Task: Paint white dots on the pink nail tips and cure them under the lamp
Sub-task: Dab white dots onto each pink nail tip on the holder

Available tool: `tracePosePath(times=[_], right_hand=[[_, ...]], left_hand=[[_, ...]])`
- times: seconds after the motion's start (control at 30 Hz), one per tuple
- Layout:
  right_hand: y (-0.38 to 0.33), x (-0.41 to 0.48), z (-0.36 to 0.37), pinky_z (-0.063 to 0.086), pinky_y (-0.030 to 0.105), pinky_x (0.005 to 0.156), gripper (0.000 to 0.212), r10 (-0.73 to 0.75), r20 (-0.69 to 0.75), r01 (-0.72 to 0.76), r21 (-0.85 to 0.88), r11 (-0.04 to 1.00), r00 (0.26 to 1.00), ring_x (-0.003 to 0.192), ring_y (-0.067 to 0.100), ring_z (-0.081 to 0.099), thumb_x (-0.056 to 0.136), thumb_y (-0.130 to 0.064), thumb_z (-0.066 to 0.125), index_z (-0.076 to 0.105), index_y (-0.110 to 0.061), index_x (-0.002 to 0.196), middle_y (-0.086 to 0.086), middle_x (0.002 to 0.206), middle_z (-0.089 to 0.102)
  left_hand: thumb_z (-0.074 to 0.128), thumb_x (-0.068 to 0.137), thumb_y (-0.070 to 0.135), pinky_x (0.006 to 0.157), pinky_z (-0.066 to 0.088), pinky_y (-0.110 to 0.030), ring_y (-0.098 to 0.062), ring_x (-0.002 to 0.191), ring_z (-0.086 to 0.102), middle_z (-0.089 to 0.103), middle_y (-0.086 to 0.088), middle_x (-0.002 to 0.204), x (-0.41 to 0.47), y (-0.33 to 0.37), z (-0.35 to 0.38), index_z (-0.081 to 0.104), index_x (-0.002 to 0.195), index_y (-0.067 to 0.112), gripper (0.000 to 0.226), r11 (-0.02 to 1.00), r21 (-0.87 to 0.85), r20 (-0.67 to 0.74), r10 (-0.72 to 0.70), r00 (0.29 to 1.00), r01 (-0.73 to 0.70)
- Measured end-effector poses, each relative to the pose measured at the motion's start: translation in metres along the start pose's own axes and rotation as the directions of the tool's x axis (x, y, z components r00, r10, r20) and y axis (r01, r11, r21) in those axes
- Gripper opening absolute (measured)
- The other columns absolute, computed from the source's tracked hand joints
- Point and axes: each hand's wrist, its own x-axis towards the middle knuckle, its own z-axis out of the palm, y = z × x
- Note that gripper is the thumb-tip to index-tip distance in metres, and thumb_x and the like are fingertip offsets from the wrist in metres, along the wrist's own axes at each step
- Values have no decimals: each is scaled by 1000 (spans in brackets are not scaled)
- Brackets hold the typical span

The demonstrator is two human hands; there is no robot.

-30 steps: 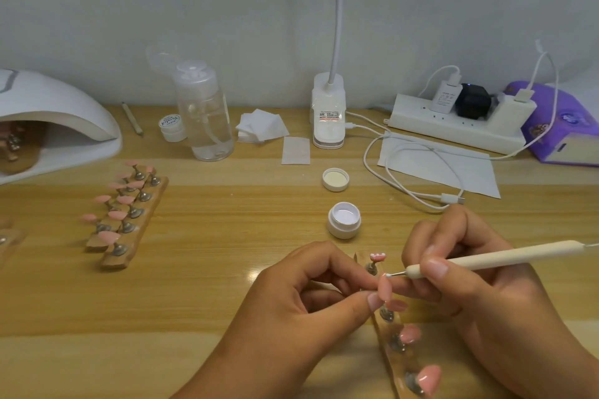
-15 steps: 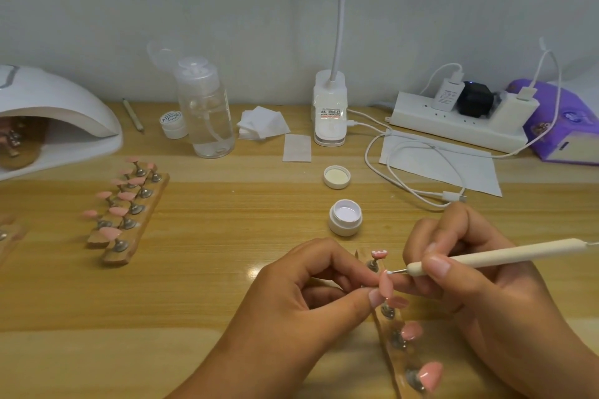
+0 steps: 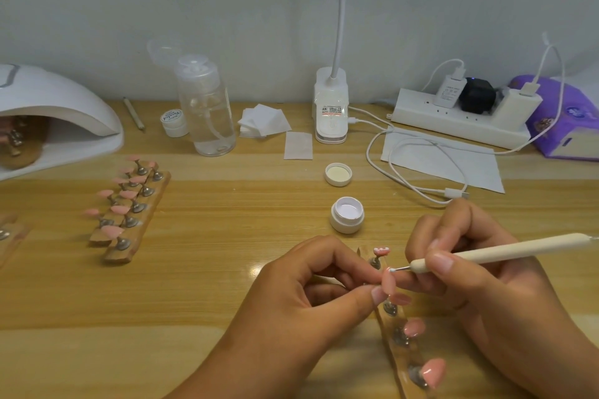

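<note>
White gel [image 3: 392, 270] now beads where the dotting tool [image 3: 486, 253], pinched in the right hand [image 3: 486, 298], meets the pink nail tip [image 3: 388, 283] pinched by the left hand [image 3: 301, 301]; curing waits.

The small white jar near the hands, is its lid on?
No, the jar stands open, and a loose lid lies upturned just behind it.

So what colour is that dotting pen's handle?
Cream-white; the dotting pen shows best in the head view.
</note>
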Motion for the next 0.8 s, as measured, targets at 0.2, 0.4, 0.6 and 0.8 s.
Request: tracePosePath(times=[0.2, 0.4, 0.6, 0.8], right_hand=[[0, 0, 0, 57, 32, 65, 8, -3, 4, 3, 4, 1000, 1000, 60, 10, 60, 73, -15, 64, 58, -17, 69, 1, 66, 58], [0, 0, 0, 57, 31, 65, 8, -3, 4, 3, 0, 1000, 1000, 60, 9, 59, 73, -15, 64, 58, -18, 69, 0, 66, 58], [-1, 0, 0, 57, 32, 65, 12, 23, 4, -23, -7, 1000, 1000, 60, 13, 59, 72, -17, 69, 57, -16, 69, 3, 66, 58], [-1, 1, 0, 56, 28, 63, 8, 12, 2, -12, -4, 1000, 1000, 58, 10, 59, 71, -16, 65, 58, -18, 67, 1, 65, 58]], left_hand=[[78, 63, 34, 67, 48, -14, -7, 72, 60, 64, 2, 79, 0, 0, 0, 73, 70, 27, 12, 1000, 3, -4, 12, 1000, -12], [78, 62, 33, 68, 49, -16, -7, 71, 60, 64, 1, 80, 0, 1, 0, 73, 70, 24, 14, 1000, -5, -8, -1, 1000, 1], [78, 61, 36, 68, 49, -16, -9, 70, 60, 64, -2, 80, -1, 0, 0, 72, 70, 25, 16, 1000, 7, -5, -2, 1000, 3], [80, 61, 39, 73, 52, -25, -13, 71, 63, 65, -10, 86, 0, 0, -1, 72, 69, 30, 15, 1000, 22, -3, -8, 1000, 8]])
